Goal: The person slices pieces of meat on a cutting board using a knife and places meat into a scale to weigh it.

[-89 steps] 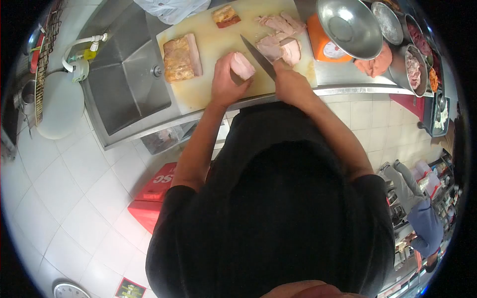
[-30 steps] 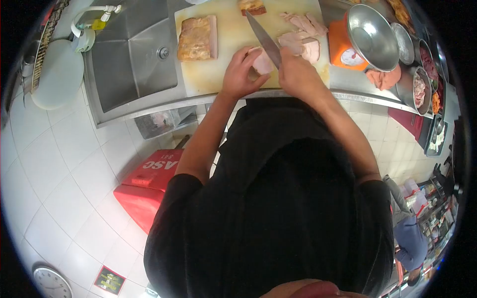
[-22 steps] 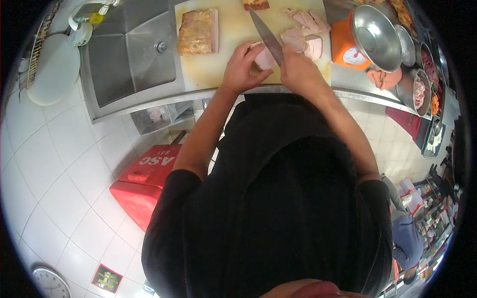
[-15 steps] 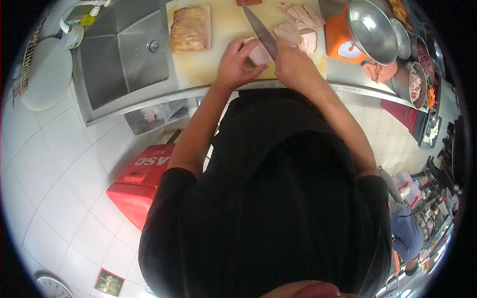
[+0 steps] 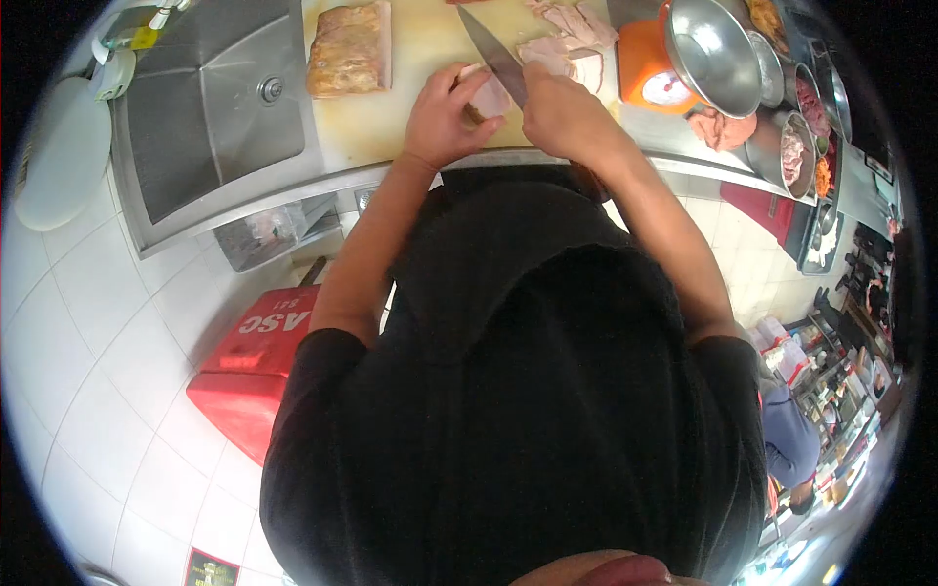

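The person's left hand (image 5: 445,122) is half curled, thumb and fingers spread round a piece of meat (image 5: 490,99) with a pale pink, smooth-cut face. The piece sits on the near part of the cutting board (image 5: 425,49), a flat, off-white sheet stained yellowish in patches. The right hand (image 5: 572,117) is closed in a fist round a knife (image 5: 493,56) — its handle hidden in the grip — and the long, tapering grey blade slants away up the board, close beside the piece; whether steel meets meat there cannot be told.

To the left lies a thick, blocky slab (image 5: 349,51), its top mottled golden brown and wrinkled, its side pale. Right of the blade are thin, floppy slices (image 5: 576,21) in a loose heap, with a squarish, pale chunk (image 5: 588,70) next to them. Beyond the board's right edge stands an orange scale (image 5: 641,63) with a round dial, carrying a wide, shiny metal bowl (image 5: 716,61); a crumpled, salmon-coloured cloth (image 5: 723,128) lies near it. On the other side — a brushed-steel sink (image 5: 210,122), square-sided, with a round drain.
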`<state>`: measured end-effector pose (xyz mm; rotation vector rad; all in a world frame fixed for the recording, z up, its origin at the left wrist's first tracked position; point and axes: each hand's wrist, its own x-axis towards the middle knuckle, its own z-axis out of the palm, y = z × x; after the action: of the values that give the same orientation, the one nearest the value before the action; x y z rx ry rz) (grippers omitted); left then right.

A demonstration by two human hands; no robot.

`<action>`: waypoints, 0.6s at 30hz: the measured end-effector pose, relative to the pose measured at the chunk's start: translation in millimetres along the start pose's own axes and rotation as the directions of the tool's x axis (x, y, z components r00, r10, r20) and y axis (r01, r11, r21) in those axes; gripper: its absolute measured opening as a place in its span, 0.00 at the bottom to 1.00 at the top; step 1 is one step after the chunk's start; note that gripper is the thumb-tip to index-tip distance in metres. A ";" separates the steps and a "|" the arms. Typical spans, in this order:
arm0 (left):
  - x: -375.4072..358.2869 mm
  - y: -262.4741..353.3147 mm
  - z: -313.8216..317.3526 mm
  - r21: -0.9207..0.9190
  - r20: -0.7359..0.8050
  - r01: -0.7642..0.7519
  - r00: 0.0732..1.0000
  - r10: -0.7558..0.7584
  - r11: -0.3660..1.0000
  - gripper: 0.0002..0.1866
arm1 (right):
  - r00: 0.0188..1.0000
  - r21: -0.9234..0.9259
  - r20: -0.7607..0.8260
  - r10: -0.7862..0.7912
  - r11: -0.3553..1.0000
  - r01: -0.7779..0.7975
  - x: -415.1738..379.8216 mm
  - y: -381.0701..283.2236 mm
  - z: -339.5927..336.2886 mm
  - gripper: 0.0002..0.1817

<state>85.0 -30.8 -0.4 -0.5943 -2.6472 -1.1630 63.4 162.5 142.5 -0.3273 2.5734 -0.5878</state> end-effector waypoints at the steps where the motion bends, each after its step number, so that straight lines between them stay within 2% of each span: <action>1: -0.1 0.3 0.6 -0.003 -0.011 -0.011 1.000 0.011 1.000 0.37 | 1.000 -0.003 0.019 0.007 1.000 -0.007 -1.5 -1.5 -4.1 0.11; 12: 2.2 4.2 -0.6 -0.004 -0.033 -0.022 0.999 0.022 1.000 0.36 | 0.990 -0.057 0.139 0.005 0.998 0.003 -2.4 -8.7 -21.0 0.13; 18: 2.2 7.4 -0.1 -0.019 -0.019 0.033 0.999 -0.033 0.999 0.35 | 0.983 -0.078 0.180 0.037 0.997 -0.023 9.6 -7.6 -16.5 0.16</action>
<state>86.2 -25.6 5.3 -0.5423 -2.6423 -1.1980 47.9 158.4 155.3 -0.3498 2.4241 -0.4298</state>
